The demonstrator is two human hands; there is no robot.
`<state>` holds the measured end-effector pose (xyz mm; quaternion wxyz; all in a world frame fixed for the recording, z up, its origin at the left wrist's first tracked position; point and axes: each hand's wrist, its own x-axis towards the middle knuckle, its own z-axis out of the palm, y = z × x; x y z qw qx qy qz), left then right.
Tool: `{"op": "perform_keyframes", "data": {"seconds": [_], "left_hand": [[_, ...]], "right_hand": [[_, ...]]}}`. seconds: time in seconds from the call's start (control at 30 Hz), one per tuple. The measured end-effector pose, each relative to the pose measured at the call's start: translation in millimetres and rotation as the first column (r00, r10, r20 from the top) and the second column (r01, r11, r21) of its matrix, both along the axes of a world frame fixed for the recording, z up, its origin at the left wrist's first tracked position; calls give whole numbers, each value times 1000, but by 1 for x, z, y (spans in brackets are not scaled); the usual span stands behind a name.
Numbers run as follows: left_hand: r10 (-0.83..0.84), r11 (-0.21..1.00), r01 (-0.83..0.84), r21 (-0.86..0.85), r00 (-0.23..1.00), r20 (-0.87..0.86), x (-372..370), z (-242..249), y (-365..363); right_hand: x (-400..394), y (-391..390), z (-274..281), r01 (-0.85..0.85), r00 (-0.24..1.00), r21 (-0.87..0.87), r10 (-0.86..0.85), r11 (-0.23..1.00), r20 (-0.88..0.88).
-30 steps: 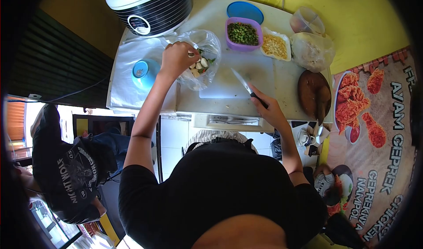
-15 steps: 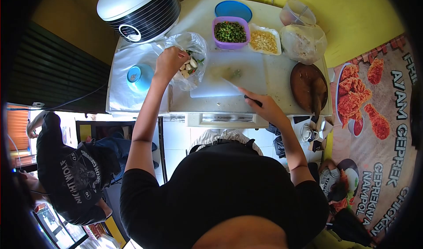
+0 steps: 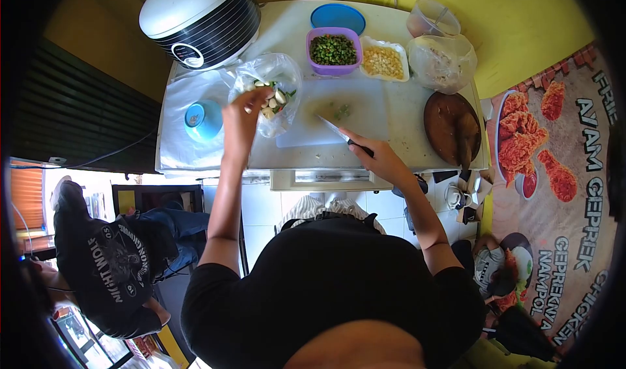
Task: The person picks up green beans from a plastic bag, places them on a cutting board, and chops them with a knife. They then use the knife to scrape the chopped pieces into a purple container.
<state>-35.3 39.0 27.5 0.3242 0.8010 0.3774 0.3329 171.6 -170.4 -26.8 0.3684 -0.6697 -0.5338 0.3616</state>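
My left hand (image 3: pixel 244 114) is at the near left edge of a clear plastic bag (image 3: pixel 291 75) with garlic cloves (image 3: pixel 279 97) and green pieces in it. Its fingers are bent together; what they hold, if anything, is too small to tell. A knife (image 3: pixel 334 129) with a black handle is in my right hand (image 3: pixel 373 155), its blade pointing left over a pale cutting board (image 3: pixel 372 101). Small chopped green bits (image 3: pixel 340 111) lie on the board beyond the blade.
Behind the board stand a purple tub (image 3: pixel 334 69) of chopped greens, a white tray (image 3: pixel 405 67) and a filled bag (image 3: pixel 443 62). A stone mortar (image 3: pixel 441 129) is right, a blue bowl (image 3: pixel 204 119) and rice cooker (image 3: pixel 208 30) left. A person (image 3: pixel 117 264) is at lower left.
My left hand has drawn back a little toward me and to the left over the bag. The knife hand has lowered slightly toward the board's near edge, and the blade now shows clearly.
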Motion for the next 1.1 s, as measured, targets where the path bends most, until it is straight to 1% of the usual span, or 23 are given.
{"op": "perform_keyframes", "data": {"seconds": [0.03,0.07,0.1,0.13,0.2,0.23,0.3,0.33,0.4,0.43,0.5,0.53,0.6,0.73,0.8,0.93,1.0,1.03,1.1], "left_hand": [[-89,996,90,-25,995,47,-1,-12,-10],[-194,975,204,-94,976,100,3,-21,-20],[-250,942,259,-214,966,67,8,-27,-30],[-273,926,283,-251,959,73,14,-32,-41],[-315,924,314,-219,949,32,26,-50,-47],[-315,924,314,-220,949,32,31,-56,-48],[-254,962,252,-108,967,-1,37,-64,-50],[-256,961,254,-107,967,0,39,-63,-50],[-205,975,201,-89,978,-39,41,-61,-52],[-205,975,201,-90,978,-37,42,-62,-51],[-200,969,197,-148,980,-11,45,-64,-49],[-200,969,196,-147,980,-10,46,-65,-49],[-185,976,189,-110,982,41,51,-66,-51],[-174,977,182,-110,982,73,56,-71,-53],[-170,974,177,-142,984,62,55,-70,-53],[-177,978,175,-115,984,-7,49,-61,-55],[-147,982,148,-120,989,22,47,-68,-54],[-145,982,147,-120,989,23,47,-68,-54],[-132,985,131,-115,991,-1,47,-68,-56]], "right_hand": [[0,1,1,0,1000,-1,0,1000,1],[-1,3,2,28,1000,22,-28,999,10],[-1,3,4,55,998,43,-55,998,19],[-1,4,7,54,998,40,-55,998,17],[0,7,13,109,994,-55,-109,993,6],[0,7,14,109,994,-57,-109,992,5],[-1,7,15,110,994,-95,-111,989,-8],[-1,6,12,112,993,-95,-114,989,-7],[-2,5,3,123,992,-12,-123,992,0],[-3,5,1,123,992,-13,-123,992,2],[-4,3,-2,123,992,43,-124,991,32],[-6,2,-1,122,992,44,-124,992,32],[-11,0,3,151,987,-12,-151,988,-50],[-13,-5,-1,148,985,-54,-152,988,-82],[-15,-5,-3,156,986,-6,-156,988,-58],[-16,-4,0,147,989,9,-147,989,4],[-17,-5,2,136,985,28,-138,990,103],[-19,-4,2,134,985,28,-136,991,104],[-25,-4,2,149,970,3,-147,989,193]]}}
